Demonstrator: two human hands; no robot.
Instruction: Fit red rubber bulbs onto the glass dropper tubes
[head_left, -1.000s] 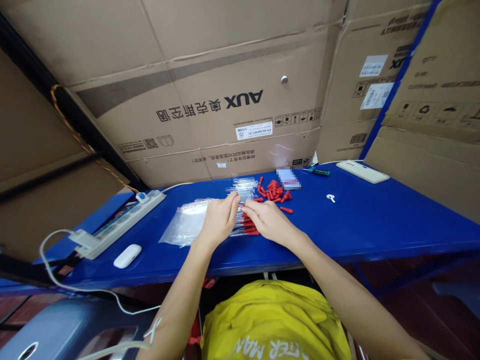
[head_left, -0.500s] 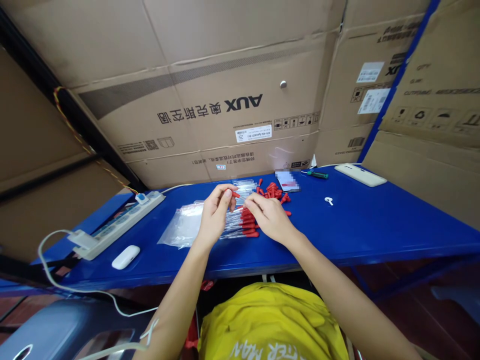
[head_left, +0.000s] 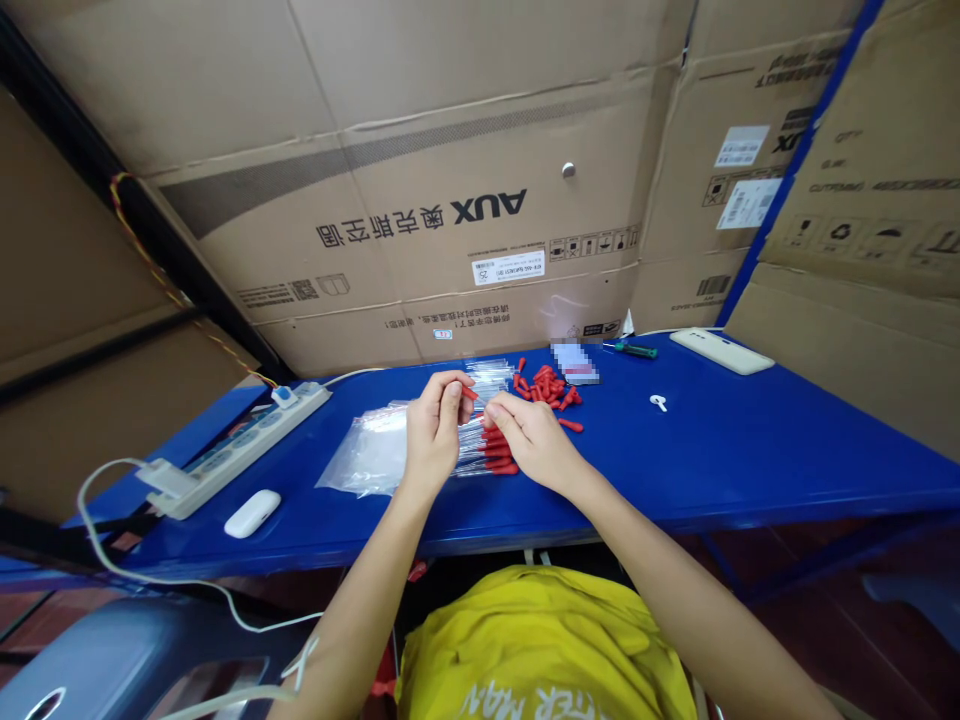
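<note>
My left hand (head_left: pixel 433 425) is closed, pinching a red rubber bulb (head_left: pixel 469 392) between thumb and fingers. Facing it, my right hand (head_left: pixel 532 440) grips a thin glass tube (head_left: pixel 482 402) whose end points at the bulb; whether the two touch is too small to tell. Behind my hands lie loose clear glass tubes (head_left: pixel 491 372), with a pile of red rubber bulbs (head_left: pixel 547 385) to their right. Below my hands, droppers with red bulbs (head_left: pixel 504 451) lie in a row, bulbs to the right, partly covered by my hands.
Left of my hands is a clear plastic bag (head_left: pixel 361 455). Farther left are a white earbud case (head_left: pixel 253 513) and a power strip (head_left: pixel 240 450). A phone (head_left: pixel 575 362), a green screwdriver (head_left: pixel 634 350), an earbud (head_left: pixel 658 402) and a white phone-like slab (head_left: pixel 721 350) lie right. Cardboard (head_left: pixel 420 270) walls the back.
My left hand has shifted slightly right and down with the red bulb, nearer my right hand. My right hand has moved only a little and still grips the tube.
</note>
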